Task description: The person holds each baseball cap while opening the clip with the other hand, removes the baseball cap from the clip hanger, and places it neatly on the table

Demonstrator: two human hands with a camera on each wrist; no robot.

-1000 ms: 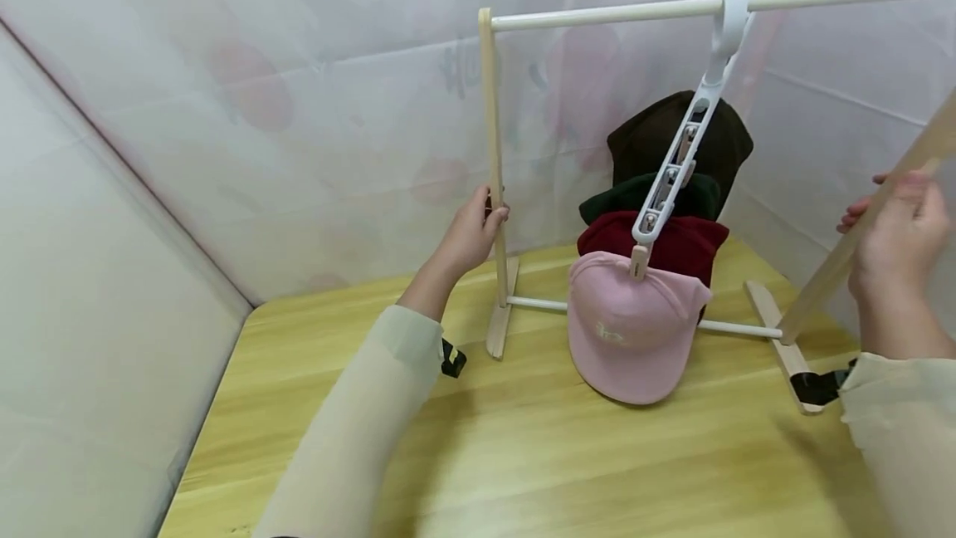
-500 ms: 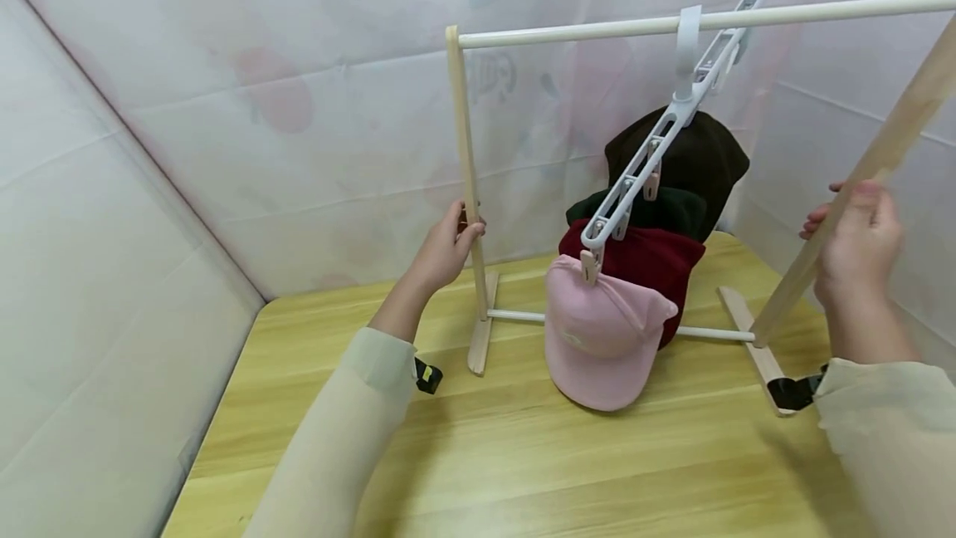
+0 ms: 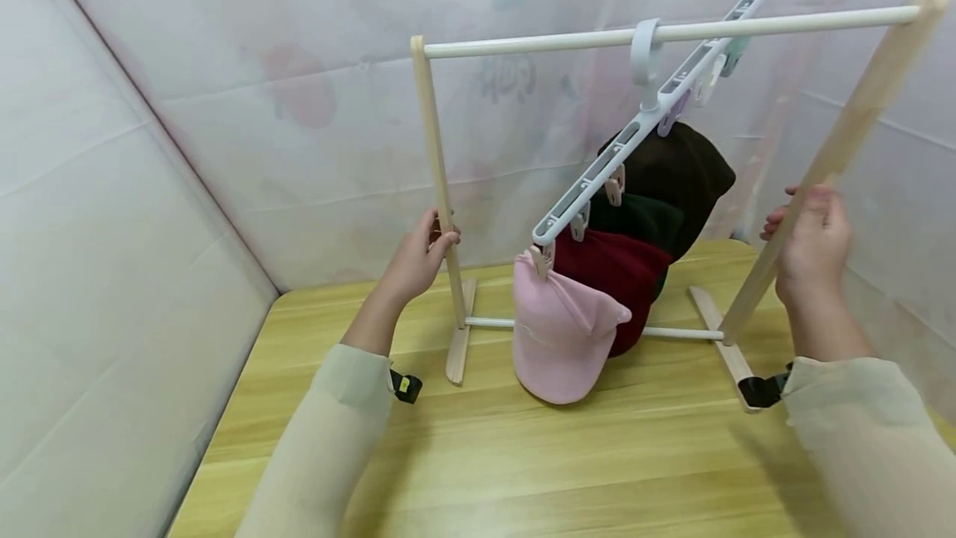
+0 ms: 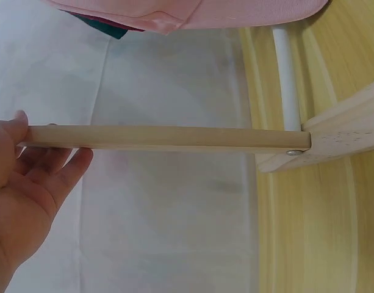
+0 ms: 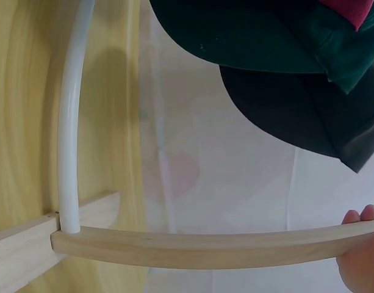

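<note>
A small clothes rack of pale, smooth unfinished wood [image 3: 436,164] stands on the yellow wood-grain counter [image 3: 568,471]. It is built from two slim squared uprights on flat plank feet, joined by a round white top rail [image 3: 538,41] and a thinner white lower rail [image 3: 672,332].

The left hand [image 3: 414,260] wraps its fingers round the left upright about halfway up, thumb on the near face; the left wrist view shows the post lying across the fingers [image 4: 49,168], so this grip is clasped on the rack. The right hand [image 3: 810,243] curls round the right upright [image 3: 836,160] at a similar height, with fingertips showing past the far edge; it too is clasped on the wood. The rack thus sits between the two hands, its feet on the counter, well toward the back near the white fabric wall [image 3: 224,106].

From the top rail hangs a long white plastic clip hanger [image 3: 635,152], slanted down to the left, with pale pegs along it. Four soft cloth caps hang from it in an overlapping row: a pink cap [image 3: 556,330] lowest and nearest, its rounded crown touching the counter, then a dark red cap [image 3: 616,268], a dark green cap [image 3: 642,218] and a brown-black cap [image 3: 690,173] highest at the back. The caps hang between the uprights, nearer the right hand than the left.

Both forearms wear cream sleeves [image 3: 336,430], with a black strap at each wrist.
</note>
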